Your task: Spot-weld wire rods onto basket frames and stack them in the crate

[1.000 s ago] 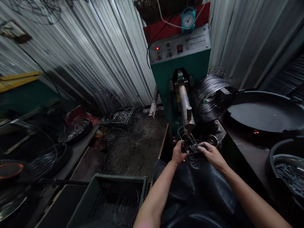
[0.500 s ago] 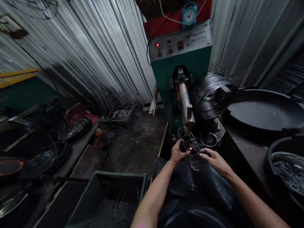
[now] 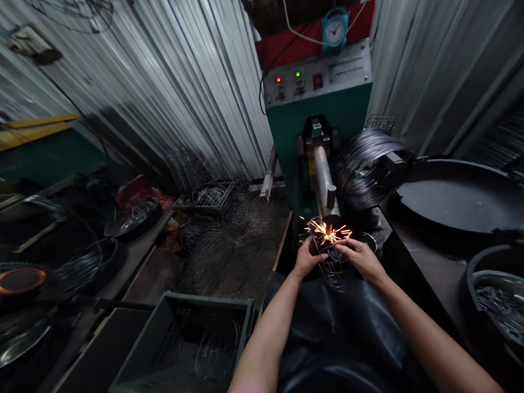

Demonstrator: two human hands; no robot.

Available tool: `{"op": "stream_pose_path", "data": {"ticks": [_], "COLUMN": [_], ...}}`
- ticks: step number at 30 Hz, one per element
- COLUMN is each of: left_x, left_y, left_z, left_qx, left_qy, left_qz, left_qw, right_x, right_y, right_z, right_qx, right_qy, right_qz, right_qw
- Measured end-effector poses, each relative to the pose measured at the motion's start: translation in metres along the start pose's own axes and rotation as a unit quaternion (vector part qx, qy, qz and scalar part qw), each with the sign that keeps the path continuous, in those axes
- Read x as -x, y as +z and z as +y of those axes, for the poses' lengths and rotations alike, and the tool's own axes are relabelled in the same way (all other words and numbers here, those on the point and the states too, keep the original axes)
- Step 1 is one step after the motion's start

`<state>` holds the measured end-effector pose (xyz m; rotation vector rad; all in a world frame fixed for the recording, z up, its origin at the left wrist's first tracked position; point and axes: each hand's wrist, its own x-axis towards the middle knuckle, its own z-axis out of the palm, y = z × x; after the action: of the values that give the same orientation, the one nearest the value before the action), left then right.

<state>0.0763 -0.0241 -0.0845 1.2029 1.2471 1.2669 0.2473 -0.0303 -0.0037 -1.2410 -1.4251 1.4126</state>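
Observation:
A wire frame of thin bent rods sits at the tip of the spot welder's arm. Orange sparks spray out where the electrode meets the wire. My left hand grips the frame's left side, thumb pointing inward below the sparks. On the opposite side, the closed fingers of my right hand pinch the frame close to the electrode. Part of the wire is hidden behind my fingers and the glare. The green welding machine shows a red and a green light on its panel.
A coil of wire hangs right of the arm. Further right are a large black pan and a bowl of small wire pieces. At lower left stands a green crate holding wire rings; more wire parts lie behind it.
Sparks now burst at the electrode, where only a small glow showed before. The green panel light has come on. My right hand has moved up and inward, and the frame sits nearer the electrode.

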Motion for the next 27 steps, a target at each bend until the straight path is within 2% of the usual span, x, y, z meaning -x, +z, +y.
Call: {"op": "stream_pose_path", "data": {"ticks": [3, 6, 10, 14, 17, 20, 23, 27], "left_x": [0.0, 0.002, 0.007, 0.006, 0.0, -0.005, -0.003, 0.004], "left_y": [-0.001, -0.004, -0.006, -0.006, -0.007, -0.007, -0.006, -0.005], "left_z": [-0.006, -0.011, -0.012, -0.012, -0.014, -0.016, -0.019, -0.025], "left_qx": [0.03, 0.014, -0.026, -0.039, -0.05, -0.052, -0.081, -0.119], "left_qy": [-0.005, 0.011, 0.021, -0.004, 0.008, 0.048, 0.072, 0.088], "left_qz": [-0.024, -0.027, 0.009, 0.04, 0.047, 0.009, -0.036, -0.034], "left_qw": [0.999, 0.999, 0.999, 0.998, 0.998, 0.997, 0.993, 0.988], "right_x": [0.01, 0.027, 0.043, 0.044, 0.038, 0.025, 0.012, 0.008], "right_y": [-0.007, -0.018, -0.03, -0.033, -0.033, -0.032, -0.03, -0.027], "right_z": [0.011, 0.027, 0.047, 0.056, 0.052, 0.036, 0.018, 0.014], "right_qx": [-0.039, -0.014, 0.016, 0.021, -0.01, -0.035, -0.008, 0.016], "right_qy": [0.015, 0.035, 0.051, 0.047, 0.043, 0.03, 0.014, 0.023], "right_qz": [-0.015, -0.032, -0.036, -0.015, 0.007, 0.028, 0.009, -0.017], "right_qw": [0.999, 0.999, 0.998, 0.999, 0.999, 0.999, 1.0, 0.999]}}
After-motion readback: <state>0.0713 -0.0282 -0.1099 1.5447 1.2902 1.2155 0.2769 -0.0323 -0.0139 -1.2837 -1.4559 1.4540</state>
